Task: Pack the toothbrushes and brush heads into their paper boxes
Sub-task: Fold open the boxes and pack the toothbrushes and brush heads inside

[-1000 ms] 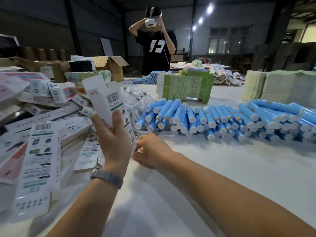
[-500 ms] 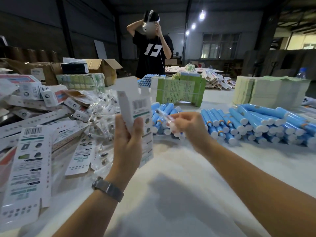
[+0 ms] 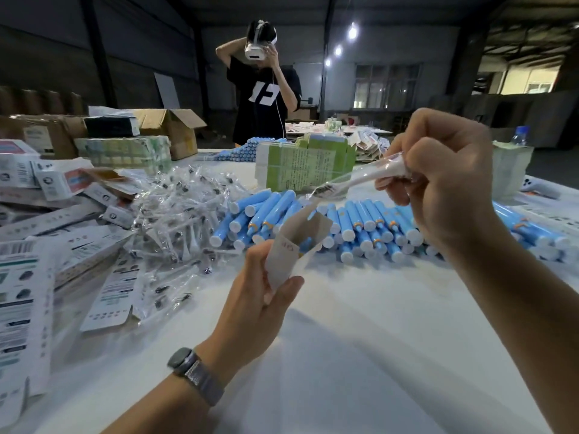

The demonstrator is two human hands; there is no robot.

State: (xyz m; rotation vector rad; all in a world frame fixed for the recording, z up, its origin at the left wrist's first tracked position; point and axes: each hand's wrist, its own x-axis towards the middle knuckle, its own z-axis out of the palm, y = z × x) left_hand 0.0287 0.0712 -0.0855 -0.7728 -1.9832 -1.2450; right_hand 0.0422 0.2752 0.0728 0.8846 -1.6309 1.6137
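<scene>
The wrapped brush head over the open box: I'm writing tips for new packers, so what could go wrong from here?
The brush head comes in slanted, so it may catch a raised flap of the paper box. The left hand holds the box low down, so its mouth could buckle. The right hand grips only the wide end.

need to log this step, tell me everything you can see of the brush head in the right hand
The brush head is white with dark bristles, sealed in a clear plastic sleeve. The right hand pinches its thick base end; the bristle end slants down-left, just above the open top of the paper box held by the left hand. It is not inside yet.
</scene>
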